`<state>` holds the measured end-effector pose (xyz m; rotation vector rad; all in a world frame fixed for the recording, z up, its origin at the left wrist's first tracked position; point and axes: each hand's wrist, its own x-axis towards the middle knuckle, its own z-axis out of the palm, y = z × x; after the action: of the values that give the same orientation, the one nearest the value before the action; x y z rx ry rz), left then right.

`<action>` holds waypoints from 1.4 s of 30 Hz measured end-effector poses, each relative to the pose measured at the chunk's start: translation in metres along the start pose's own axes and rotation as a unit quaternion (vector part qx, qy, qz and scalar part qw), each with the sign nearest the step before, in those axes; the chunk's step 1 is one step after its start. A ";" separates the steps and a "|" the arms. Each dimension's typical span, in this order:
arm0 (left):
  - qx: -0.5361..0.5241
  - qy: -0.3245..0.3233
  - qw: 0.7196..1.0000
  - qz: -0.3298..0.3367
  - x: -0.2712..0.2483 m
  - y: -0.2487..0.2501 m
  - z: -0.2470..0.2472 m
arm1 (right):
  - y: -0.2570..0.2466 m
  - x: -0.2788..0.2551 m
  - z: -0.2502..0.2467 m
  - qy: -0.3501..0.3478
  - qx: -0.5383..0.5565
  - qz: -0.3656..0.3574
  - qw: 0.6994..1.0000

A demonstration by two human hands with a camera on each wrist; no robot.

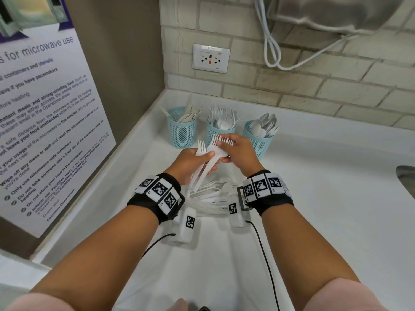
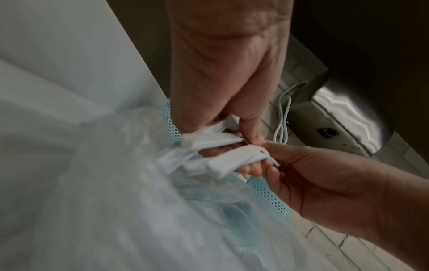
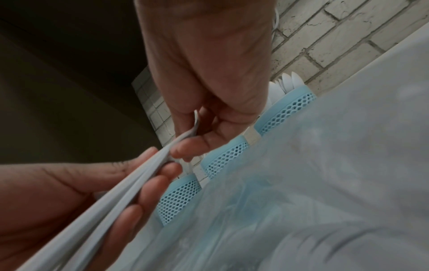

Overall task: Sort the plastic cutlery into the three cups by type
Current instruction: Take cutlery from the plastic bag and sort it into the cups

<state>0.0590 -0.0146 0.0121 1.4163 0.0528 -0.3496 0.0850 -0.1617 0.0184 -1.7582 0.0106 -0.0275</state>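
Three light-blue mesh cups stand in a row at the back of the white counter: the left cup (image 1: 182, 129) holds knives, the middle cup (image 1: 216, 131) holds forks, the right cup (image 1: 258, 140) holds spoons. In front of the middle cup my left hand (image 1: 193, 161) grips a bunch of white plastic forks (image 1: 207, 153) by their handles, tines up. My right hand (image 1: 235, 151) pinches the forks near their heads. More loose white cutlery (image 1: 213, 194) lies in a clear plastic bag on the counter below my wrists. In the wrist views both hands hold the fork handles (image 3: 130, 185) together.
A poster (image 1: 40, 122) leans against the left wall. A wall outlet (image 1: 210, 58) and a looped white cable (image 1: 272, 48) sit on the brick wall behind. A sink edge (image 1: 406, 178) shows at the right. Black wires run from my wristbands.
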 end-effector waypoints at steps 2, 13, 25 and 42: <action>0.004 -0.005 1.000 -0.002 0.000 0.000 0.000 | 0.001 0.001 -0.001 0.007 -0.006 -0.002 1.000; 0.046 -0.041 0.998 0.004 0.000 0.003 0.002 | -0.002 0.001 0.004 -0.012 -0.021 -0.015 1.000; 0.041 -0.046 0.997 -0.046 -0.003 0.018 0.007 | -0.009 0.002 0.002 -0.012 -0.066 -0.059 0.996; -0.042 0.066 0.993 -0.091 0.007 0.015 -0.001 | -0.017 0.000 0.007 -0.033 -0.057 -0.022 0.998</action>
<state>0.0700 -0.0137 0.0246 1.3531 0.3016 -0.3990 0.0854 -0.1521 0.0335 -1.8735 -0.0760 -0.0008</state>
